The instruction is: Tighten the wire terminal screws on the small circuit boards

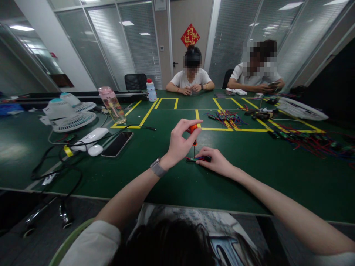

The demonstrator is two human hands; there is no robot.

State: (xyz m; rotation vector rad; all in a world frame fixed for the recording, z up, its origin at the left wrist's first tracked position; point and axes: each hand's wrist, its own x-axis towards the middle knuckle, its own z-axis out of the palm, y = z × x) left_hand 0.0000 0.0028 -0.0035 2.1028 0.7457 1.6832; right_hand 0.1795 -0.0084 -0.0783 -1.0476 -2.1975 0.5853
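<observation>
One orange-handled, thin-shafted screwdriver (195,143) stands upright, pinched in my left grip (179,142), tip at the small green circuit board (191,160) that my right grip (217,161) pinches on the dark-green bench (172,188); this step looks unfinished.

A pale door (177,40) is standing at twelve o'clock with a red diamond sign (190,36) hanging on it, while glass partitions (108,44) with blinds are flanking it at half past ten and one o'clock. At ten o'clock a white pillar (55,44) is rising beside a glowing ceiling light (21,28). A black chair (135,82) is standing behind the green surface (155,192) at half past ten, and dark floor (91,208) is showing at eight.
</observation>
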